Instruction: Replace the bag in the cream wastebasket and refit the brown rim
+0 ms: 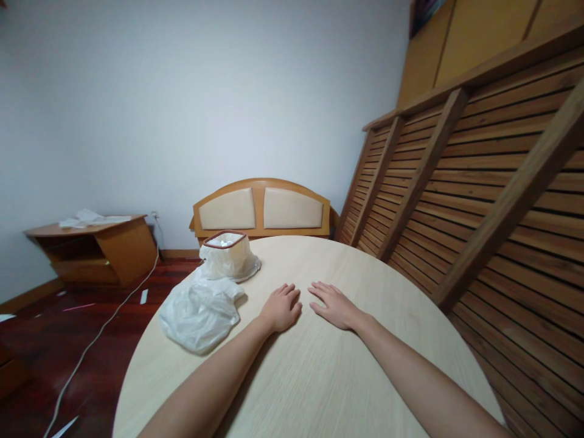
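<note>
My left hand (281,308) lies palm down on the round pale wooden table (319,377), its fingers loosely bent and slightly apart. A short gap to the right of it, my right hand (334,305) rests flat with fingers spread. Neither holds anything. Left of my left hand lies a crumpled white plastic bag (201,313). Behind that bag stands a small bin (230,255) with a brown rim, lined with a white plastic bag that hangs over its sides. Some white stuff shows inside the bin, too unclear to name.
A wooden headboard (258,208) with cream panels stands beyond the table. Slatted wooden bed frames (438,176) lean along the right. At left, a low cabinet (125,249) bears white papers (86,219). A white cable (103,328) crosses the dark red floor, with paper scraps.
</note>
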Action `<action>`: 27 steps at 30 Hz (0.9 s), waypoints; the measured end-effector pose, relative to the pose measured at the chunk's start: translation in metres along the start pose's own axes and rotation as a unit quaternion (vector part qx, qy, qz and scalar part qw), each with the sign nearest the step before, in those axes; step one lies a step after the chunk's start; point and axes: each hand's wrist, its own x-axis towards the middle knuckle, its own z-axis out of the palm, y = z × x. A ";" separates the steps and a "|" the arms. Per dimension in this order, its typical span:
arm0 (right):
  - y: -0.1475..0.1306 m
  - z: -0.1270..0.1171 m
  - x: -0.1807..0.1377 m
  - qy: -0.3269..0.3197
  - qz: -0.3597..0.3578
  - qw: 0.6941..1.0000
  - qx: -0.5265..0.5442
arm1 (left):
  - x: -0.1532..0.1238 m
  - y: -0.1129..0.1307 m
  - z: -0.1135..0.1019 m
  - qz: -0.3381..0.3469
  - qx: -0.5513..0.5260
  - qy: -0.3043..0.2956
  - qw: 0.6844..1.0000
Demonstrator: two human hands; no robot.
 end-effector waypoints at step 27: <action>-0.011 -0.002 -0.015 -0.041 -0.005 0.999 -0.003 | -0.013 -0.002 -0.007 0.048 -0.017 -0.049 0.998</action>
